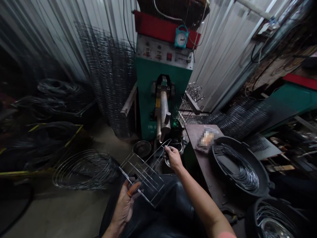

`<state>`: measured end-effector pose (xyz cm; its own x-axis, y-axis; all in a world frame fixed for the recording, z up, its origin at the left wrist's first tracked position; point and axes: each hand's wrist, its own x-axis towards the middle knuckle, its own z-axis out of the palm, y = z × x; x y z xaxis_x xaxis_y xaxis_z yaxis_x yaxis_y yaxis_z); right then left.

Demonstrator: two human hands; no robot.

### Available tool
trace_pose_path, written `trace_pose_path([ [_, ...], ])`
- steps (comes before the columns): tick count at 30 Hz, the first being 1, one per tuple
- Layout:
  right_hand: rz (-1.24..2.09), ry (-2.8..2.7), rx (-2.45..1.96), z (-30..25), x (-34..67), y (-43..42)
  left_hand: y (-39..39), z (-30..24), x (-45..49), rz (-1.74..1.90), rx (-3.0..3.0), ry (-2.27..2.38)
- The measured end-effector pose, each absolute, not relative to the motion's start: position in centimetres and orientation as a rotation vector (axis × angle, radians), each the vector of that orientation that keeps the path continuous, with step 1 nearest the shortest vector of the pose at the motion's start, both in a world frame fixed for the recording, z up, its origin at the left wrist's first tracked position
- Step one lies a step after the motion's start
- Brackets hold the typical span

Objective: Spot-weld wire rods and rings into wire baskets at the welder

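My left hand, with orange coverings on its fingers, grips the near edge bar of a small metal wire rack. The rack is tilted over my lap. My right hand is closed in a pinch on a bent wire at the rack's far right side; whether this wire is joined to the rack I cannot tell. Just beyond my right fingers, the tip of a spot welder's electrode arm points down toward the wire. The arm sticks out from the green welding machine.
Tall stacks of wire grids lean left of the machine. A wire coil lies on the floor at left. To my right, a side table bears a black round tub of wire rings. A metal bowl sits below the electrodes.
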<state>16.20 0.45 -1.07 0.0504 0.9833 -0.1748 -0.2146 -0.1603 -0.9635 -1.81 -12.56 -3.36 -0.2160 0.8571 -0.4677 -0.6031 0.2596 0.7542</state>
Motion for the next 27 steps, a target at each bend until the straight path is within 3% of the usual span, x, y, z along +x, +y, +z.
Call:
trace_pose_path([
  [14, 1.322, -0.976, -1.283, -0.1, 16.6, 2.9, -11.0, -3.1, -0.8, 1.369, 0.261, 1.156],
  [22, 1.551, -1.395, -1.311, -0.6, 20.0, -4.4, -11.4, -2.5, 0.4, 1.453, 0.219, 1.162],
  [27, 1.432, -1.52, -1.328, -1.4, 19.4, -6.5, -11.1, -3.9, 0.1, 1.488, 0.157, 1.151],
])
